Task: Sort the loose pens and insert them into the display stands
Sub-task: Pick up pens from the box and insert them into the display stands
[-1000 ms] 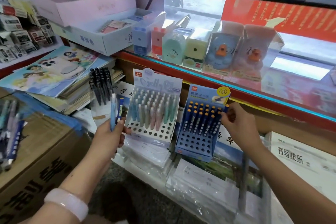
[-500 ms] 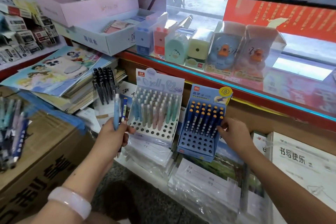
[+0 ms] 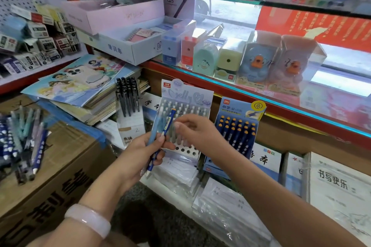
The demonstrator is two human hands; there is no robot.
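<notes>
Looking down through the head view, two pens are seen gripped together in the left hand (image 3: pixel 140 150): a dark blue pen (image 3: pixel 163 132) with an orange cap end and a light blue pen (image 3: pixel 155 126) just beside it. Both are held nearly upright, their long axes tilted slightly to the right, top ends up and tips pointing down past the palm. The right hand (image 3: pixel 197 132) is placed immediately right of the upper part of the dark blue pen, fingers loosely curled toward it and holding nothing; whether contact is made cannot be told. It is the nearer free hand, so a pinch on that pen is judged to come next. The matching blue display stand (image 3: pixel 236 132) lies to the right, behind the right wrist, with open holes low down. The pastel display stand (image 3: pixel 186 96) stands directly behind the pens. More loose pens (image 3: pixel 24 138) are left on the cardboard box (image 3: pixel 66 158) at far left.
</notes>
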